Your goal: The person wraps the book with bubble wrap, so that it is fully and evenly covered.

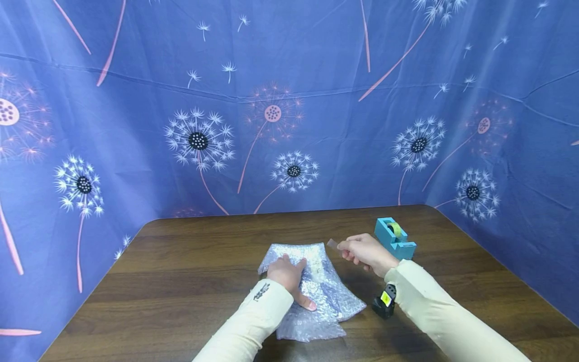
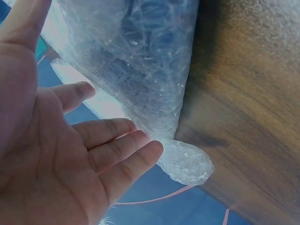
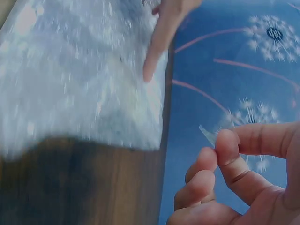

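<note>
Nearest the camera, two cream sleeves reach in over the wooden counter [image 1: 190, 281]. A small black device with a yellow label [image 1: 385, 300] hangs under the right wrist, just right of the bubble-wrap bundle [image 1: 316, 296]. That bundle lies on the counter near its front middle, crumpled and folded over on itself. The left hand [image 1: 287, 276] rests flat on top of the bundle, its fingers [image 2: 117, 140] straight and lying loosely side by side, the thumb stretched toward the bundle's near right edge. Just beyond the bundle's far right corner, the right hand [image 1: 364, 251] hovers above the counter; its thumb and fingers [image 3: 229, 150] pinch a short strip of clear tape [image 1: 332, 243], whose free end points toward the bundle. Farther right of the bundle stands a teal tape dispenser [image 1: 394, 238]. Behind everything hangs a blue cloth printed with dandelions [image 1: 289, 125].
</note>
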`<state>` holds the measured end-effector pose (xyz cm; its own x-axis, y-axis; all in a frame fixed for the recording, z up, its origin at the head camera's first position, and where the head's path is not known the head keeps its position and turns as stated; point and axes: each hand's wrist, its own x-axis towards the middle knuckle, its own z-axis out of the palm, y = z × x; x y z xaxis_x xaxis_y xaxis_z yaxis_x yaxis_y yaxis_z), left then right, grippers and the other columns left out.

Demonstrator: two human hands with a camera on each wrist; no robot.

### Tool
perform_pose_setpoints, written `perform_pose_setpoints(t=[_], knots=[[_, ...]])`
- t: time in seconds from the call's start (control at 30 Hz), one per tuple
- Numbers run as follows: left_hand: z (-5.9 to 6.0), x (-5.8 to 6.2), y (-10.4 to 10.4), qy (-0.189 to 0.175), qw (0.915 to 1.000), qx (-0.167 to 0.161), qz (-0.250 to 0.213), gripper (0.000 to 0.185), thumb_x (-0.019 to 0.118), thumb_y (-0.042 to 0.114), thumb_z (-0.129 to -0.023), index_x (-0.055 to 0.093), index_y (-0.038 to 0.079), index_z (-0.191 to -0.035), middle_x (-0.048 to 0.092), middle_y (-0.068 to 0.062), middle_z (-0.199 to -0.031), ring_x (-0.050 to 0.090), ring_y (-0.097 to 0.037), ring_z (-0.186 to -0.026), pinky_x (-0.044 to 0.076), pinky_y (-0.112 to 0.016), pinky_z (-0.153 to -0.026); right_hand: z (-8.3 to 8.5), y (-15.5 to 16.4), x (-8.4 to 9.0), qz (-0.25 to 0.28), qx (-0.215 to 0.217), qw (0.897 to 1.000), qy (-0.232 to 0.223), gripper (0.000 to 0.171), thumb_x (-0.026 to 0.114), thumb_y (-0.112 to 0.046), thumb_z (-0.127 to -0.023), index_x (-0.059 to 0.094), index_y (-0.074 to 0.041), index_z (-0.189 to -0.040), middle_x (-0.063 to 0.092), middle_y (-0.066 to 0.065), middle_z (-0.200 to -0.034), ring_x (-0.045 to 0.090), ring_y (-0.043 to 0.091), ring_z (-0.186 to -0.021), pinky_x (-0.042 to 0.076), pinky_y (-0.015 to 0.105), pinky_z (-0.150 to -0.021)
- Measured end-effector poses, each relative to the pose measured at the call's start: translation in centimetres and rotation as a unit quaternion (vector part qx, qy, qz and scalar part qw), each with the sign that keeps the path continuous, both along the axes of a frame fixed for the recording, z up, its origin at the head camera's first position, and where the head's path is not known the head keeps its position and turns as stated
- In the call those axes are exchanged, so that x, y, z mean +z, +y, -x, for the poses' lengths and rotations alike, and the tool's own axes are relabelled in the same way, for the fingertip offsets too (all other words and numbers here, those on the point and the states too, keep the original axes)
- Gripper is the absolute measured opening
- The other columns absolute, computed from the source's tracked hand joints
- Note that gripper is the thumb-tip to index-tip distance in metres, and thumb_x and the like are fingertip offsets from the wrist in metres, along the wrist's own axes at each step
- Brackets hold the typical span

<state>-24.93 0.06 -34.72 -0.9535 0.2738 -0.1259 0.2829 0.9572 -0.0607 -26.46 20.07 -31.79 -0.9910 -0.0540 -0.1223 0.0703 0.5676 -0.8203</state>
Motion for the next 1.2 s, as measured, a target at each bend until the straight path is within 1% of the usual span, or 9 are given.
perform_pose_setpoints(t=[0.1, 0.27, 0.47, 0.6, 0.73, 0.83, 0.93, 1.1, 1.2], knots=[[-0.1, 0.1, -0.1, 0.003, 0.9999, -0.003, -0.013, 0.11, 0.088, 0.068, -0.06, 0.048, 0.022, -0.152, 0.051, -0.021, -0.148, 0.052, -0.033, -0.134, 0.051, -0.043, -0.101, 0.1, -1.3, -0.3, 0.003, 0.007, 1.0, 0.0, 0.025, 0.06, -0.019, -0.095, 0.062, -0.006, -0.074, 0.052, -0.002, -0.067, 0.042, 0.011, -0.056, 0.028, 0.024, -0.047], [-0.1, 0.2, -0.2, -0.008, 0.9996, 0.004, -0.028, 0.111, 0.089, 0.066, -0.061, 0.045, 0.02, -0.152, 0.05, -0.02, -0.15, 0.051, -0.033, -0.136, 0.05, -0.043, -0.103, 0.4, -3.0, -0.7, 0.008, 0.017, 1.0, -0.005, 0.026, 0.059, -0.018, -0.098, 0.063, -0.004, -0.076, 0.052, -0.001, -0.067, 0.041, 0.011, -0.055, 0.027, 0.023, -0.046], [0.0, 0.4, -0.1, -0.012, 0.9997, 0.019, -0.009, 0.117, 0.088, 0.069, -0.061, 0.039, 0.019, -0.155, 0.048, -0.017, -0.152, 0.05, -0.029, -0.138, 0.05, -0.039, -0.103, 0.9, -4.5, -1.1, 0.038, 0.016, 0.999, -0.017, 0.029, 0.058, -0.019, -0.1, 0.061, -0.008, -0.073, 0.048, -0.003, -0.063, 0.039, 0.01, -0.053, 0.026, 0.02, -0.044], [-0.1, 0.5, 0.0, -0.018, 0.9995, 0.027, -0.003, 0.122, 0.086, 0.071, -0.061, 0.035, 0.014, -0.156, 0.046, -0.016, -0.154, 0.049, -0.027, -0.138, 0.05, -0.038, -0.103, 1.1, -5.0, -1.1, 0.042, 0.018, 0.999, -0.018, 0.029, 0.057, -0.018, -0.1, 0.061, -0.008, -0.074, 0.046, -0.003, -0.061, 0.037, 0.008, -0.05, 0.025, 0.019, -0.042], [-0.2, 0.6, 0.0, -0.016, 0.9995, 0.026, -0.001, 0.118, 0.086, 0.071, -0.062, 0.041, 0.007, -0.15, 0.047, -0.016, -0.154, 0.048, -0.026, -0.139, 0.05, -0.038, -0.103, 1.4, -5.4, -1.0, 0.035, 0.027, 0.999, -0.018, 0.029, 0.056, -0.019, -0.101, 0.062, -0.006, -0.076, 0.044, -0.003, -0.058, 0.034, 0.009, -0.048, 0.024, 0.02, -0.042], [-0.3, 0.6, 0.0, -0.012, 0.9997, 0.023, -0.004, 0.112, 0.087, 0.07, -0.062, 0.048, 0.007, -0.147, 0.048, -0.016, -0.153, 0.048, -0.027, -0.139, 0.049, -0.04, -0.105, 1.7, -5.7, -0.6, 0.029, 0.039, 0.999, -0.019, 0.029, 0.056, -0.02, -0.102, 0.062, -0.006, -0.077, 0.043, -0.002, -0.059, 0.034, 0.01, -0.049, 0.024, 0.022, -0.043], [-0.2, 0.5, 0.0, -0.013, 0.9996, 0.023, -0.01, 0.11, 0.088, 0.069, -0.062, 0.051, 0.007, -0.146, 0.049, -0.016, -0.152, 0.049, -0.028, -0.138, 0.048, -0.041, -0.105, 2.1, -6.2, -0.1, 0.041, 0.05, 0.998, -0.025, 0.028, 0.057, -0.021, -0.102, 0.063, -0.006, -0.079, 0.044, -0.002, -0.061, 0.035, 0.01, -0.05, 0.024, 0.023, -0.045], [-0.2, 0.4, 0.1, -0.02, 0.9994, 0.028, -0.004, 0.112, 0.086, 0.071, -0.062, 0.05, 0.008, -0.147, 0.049, -0.015, -0.152, 0.049, -0.027, -0.138, 0.049, -0.042, -0.105, 2.7, -7.1, -0.1, 0.08, 0.063, 0.994, -0.045, 0.025, 0.058, -0.021, -0.1, 0.062, -0.008, -0.079, 0.045, -0.002, -0.064, 0.035, 0.008, -0.051, 0.024, 0.021, -0.046], [-0.2, 0.3, 0.2, -0.021, 0.9992, 0.033, 0.002, 0.116, 0.086, 0.072, -0.061, 0.047, 0.009, -0.15, 0.048, -0.015, -0.153, 0.048, -0.026, -0.139, 0.05, -0.041, -0.104, 3.0, -7.4, -0.5, 0.087, 0.059, 0.993, -0.058, 0.025, 0.057, -0.02, -0.101, 0.061, -0.008, -0.078, 0.045, -0.002, -0.063, 0.034, 0.007, -0.05, 0.024, 0.02, -0.045]])
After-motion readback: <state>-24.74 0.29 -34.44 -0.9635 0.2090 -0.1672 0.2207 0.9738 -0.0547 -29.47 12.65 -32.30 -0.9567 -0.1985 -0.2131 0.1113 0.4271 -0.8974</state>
